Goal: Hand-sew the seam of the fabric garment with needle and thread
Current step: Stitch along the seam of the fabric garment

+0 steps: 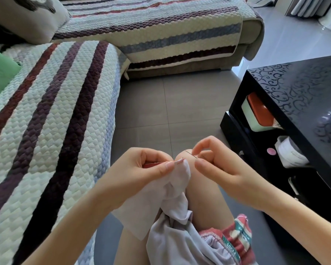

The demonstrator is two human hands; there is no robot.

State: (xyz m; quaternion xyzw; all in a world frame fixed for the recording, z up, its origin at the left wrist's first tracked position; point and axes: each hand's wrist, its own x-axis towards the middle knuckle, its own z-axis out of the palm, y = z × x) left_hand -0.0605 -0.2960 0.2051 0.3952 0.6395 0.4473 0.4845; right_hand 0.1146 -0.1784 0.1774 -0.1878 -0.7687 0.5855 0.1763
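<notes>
A pale lilac fabric garment (pixel 172 196) drapes over my lap and knee, with a red patterned part (pixel 237 236) lower right. My left hand (pixel 141 169) pinches a folded edge of the garment between thumb and fingers, with a strip of red showing under the fingers. My right hand (pixel 216 159) pinches a thin needle (pixel 191 154) between thumb and forefinger. The needle lies slanted, just right of the fabric's pinched tip. A short stretch of dark thread runs from the fabric tip toward the needle.
A striped quilted sofa cover (pixel 55 121) lies to my left and ahead. A black glossy coffee table (pixel 304 96) stands right, its shelf holding an orange-lidded box (pixel 258 111) and a white roll (pixel 290 152). Grey tiled floor (pixel 170 102) lies between.
</notes>
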